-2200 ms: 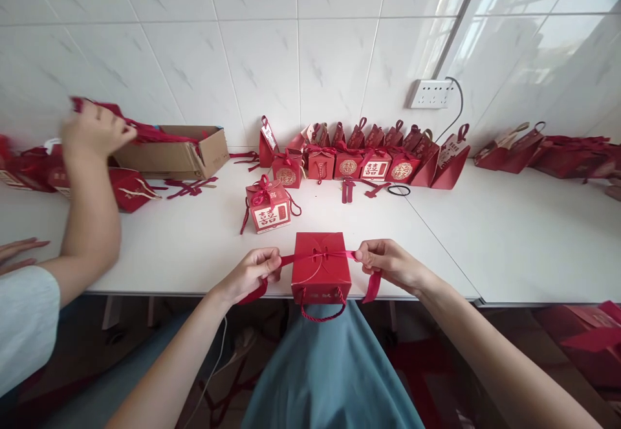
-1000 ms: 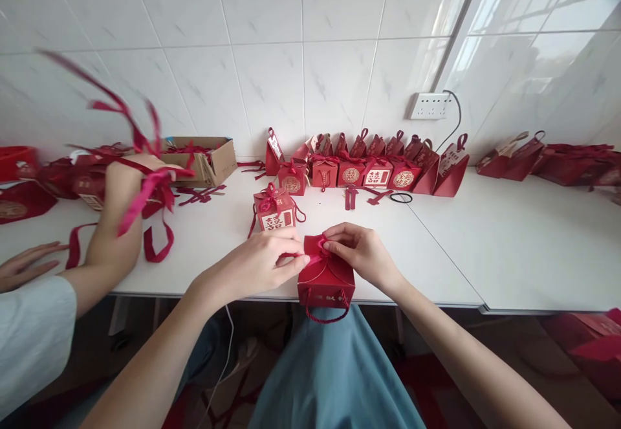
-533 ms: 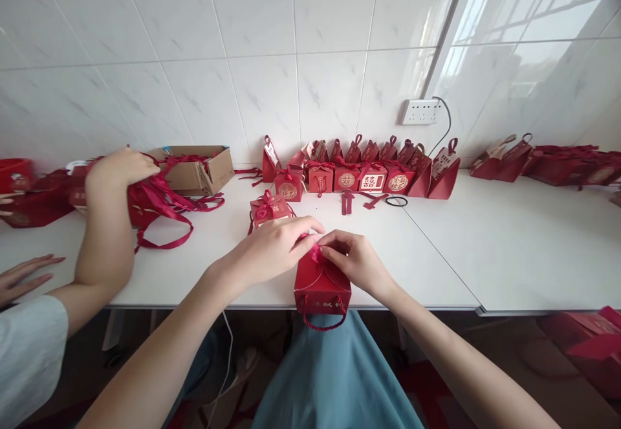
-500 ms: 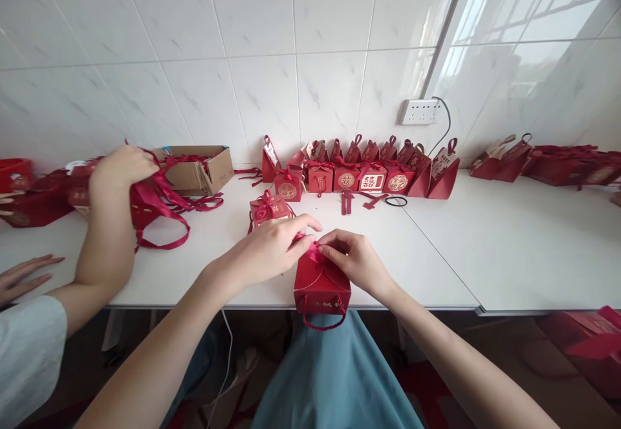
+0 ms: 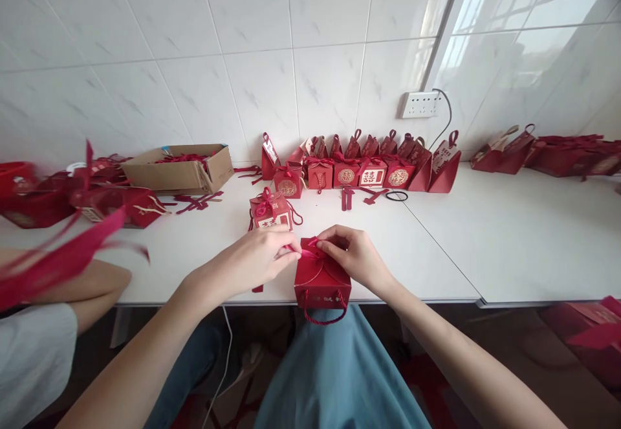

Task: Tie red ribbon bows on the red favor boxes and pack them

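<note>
A red gift box (image 5: 323, 275) with a twisted cord handle stands at the table's front edge, right before me. Across its top lies a pinkish-red ribbon (image 5: 308, 253). My left hand (image 5: 272, 251), left of the box, pinches one end of the ribbon and draws it sideways. At the top right of the box, my right hand (image 5: 352, 254) has its thumb and fingers closed on the ribbon near the middle. Just beyond my left hand stands another red box (image 5: 270, 209), topped with a ribbon bow.
Along the tiled wall stand several red gift boxes (image 5: 347, 173). A cardboard box (image 5: 182, 170) of red ribbons is at the back left. A co-worker's arm (image 5: 72, 283) and blurred ribbons (image 5: 63, 261) are at the left. A black ring (image 5: 396, 196) lies on the white table (image 5: 524, 241).
My left hand has moved left and slightly down, stretching the ribbon. My right hand stays about where it was. The co-worker's arm has pulled back from the cardboard box with a bundle of ribbons.
</note>
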`<state>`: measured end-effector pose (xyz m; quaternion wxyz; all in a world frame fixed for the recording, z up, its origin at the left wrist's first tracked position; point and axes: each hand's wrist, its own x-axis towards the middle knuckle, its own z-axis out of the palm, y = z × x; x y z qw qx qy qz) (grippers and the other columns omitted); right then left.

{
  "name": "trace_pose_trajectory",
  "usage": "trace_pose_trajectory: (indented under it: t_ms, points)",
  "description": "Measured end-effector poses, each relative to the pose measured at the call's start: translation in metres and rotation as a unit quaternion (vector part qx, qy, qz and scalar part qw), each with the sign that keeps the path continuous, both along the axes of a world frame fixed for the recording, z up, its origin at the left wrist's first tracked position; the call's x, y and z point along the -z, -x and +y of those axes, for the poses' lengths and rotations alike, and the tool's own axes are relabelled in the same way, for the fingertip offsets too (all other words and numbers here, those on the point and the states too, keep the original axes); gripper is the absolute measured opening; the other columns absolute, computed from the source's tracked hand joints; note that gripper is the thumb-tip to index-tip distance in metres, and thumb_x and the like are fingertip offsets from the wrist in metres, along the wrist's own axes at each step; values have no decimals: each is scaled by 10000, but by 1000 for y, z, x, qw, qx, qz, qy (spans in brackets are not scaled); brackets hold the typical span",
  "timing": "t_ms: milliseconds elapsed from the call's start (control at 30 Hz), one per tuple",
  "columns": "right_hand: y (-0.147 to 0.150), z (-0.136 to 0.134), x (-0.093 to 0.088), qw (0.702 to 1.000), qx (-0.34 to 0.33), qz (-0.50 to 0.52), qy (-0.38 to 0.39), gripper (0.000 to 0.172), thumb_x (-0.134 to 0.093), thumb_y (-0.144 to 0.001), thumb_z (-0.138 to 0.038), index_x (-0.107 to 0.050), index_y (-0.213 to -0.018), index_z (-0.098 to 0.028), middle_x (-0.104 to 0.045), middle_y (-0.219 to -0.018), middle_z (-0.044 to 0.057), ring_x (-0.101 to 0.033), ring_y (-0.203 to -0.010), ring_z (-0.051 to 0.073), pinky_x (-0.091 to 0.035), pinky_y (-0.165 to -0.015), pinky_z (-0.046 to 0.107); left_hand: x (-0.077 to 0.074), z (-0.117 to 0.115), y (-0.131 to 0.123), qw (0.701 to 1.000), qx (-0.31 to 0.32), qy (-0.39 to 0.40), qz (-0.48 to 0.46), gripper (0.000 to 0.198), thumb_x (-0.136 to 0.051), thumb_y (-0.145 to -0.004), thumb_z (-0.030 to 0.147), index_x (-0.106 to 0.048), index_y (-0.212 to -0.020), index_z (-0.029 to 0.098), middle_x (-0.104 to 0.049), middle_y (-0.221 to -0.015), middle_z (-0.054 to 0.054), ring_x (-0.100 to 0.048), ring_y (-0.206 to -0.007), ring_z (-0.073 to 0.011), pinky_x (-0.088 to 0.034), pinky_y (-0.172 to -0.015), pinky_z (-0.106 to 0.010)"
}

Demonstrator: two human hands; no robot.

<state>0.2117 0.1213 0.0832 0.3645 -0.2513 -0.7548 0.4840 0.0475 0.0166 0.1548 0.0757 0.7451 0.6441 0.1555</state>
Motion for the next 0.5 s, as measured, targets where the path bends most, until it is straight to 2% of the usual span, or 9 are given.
trace_pose_trajectory:
  t_ms: [100, 233, 333, 433, 500]
  points:
    - [0, 0, 0, 1000, -6, -10, -14, 122, -556, -789, -249, -662, -779, -189, -715, -822, 27, -652, -750, 167, -490, -704, 280, -3, 7, -5, 996, 70, -55, 10, 222, -455, -884, 260, -665, -847, 200, -571, -1069, -53, -598, -869, -164, -459, -782, -285]
    - [-1, -1, 1, 1000, -23, -5, -4, 114, -558, -754, -209, -629, -842, -200, -717, -801, 5, -651, -746, 170, -473, -707, 284, -2, 24, -7, 992, 106, -65, -27, 234, -423, -908, 230, -654, -889, 205, -636, -940, -18, -606, -818, -146, -451, -740, -268]
    - [-1, -1, 3, 999, -25, 12, 41, 148, -601, -704, -194, -549, -843, -206, -698, -725, -18, -630, -682, 157, -457, -657, 272, 8, 40, -3, 991, 82, -61, -89, 183, -461, -893, 255, -641, -896, 220, -669, -897, 9, -613, -811, -143, -451, -729, -254]
    - [-1, 0, 6, 994, -43, 46, 90, 182, -657, -675, -231, -496, -756, -205, -677, -703, -17, -614, -663, 144, -441, -615, 251, 27, 53, 3, 985, 30, -44, -167, 150, -532, -852, 338, -616, -865, 215, -666, -857, 12, -609, -763, -146, -456, -681, -250]
    - [-1, 1, 8, 989, -50, 74, 121, 247, -709, -650, -270, -482, -721, -203, -655, -679, -21, -599, -638, 133, -429, -591, 238, 41, 59, 6, 976, 19, -40, -211, 157, -545, -835, 349, -593, -828, 200, -651, -820, 8, -600, -739, -144, -457, -675, -253]
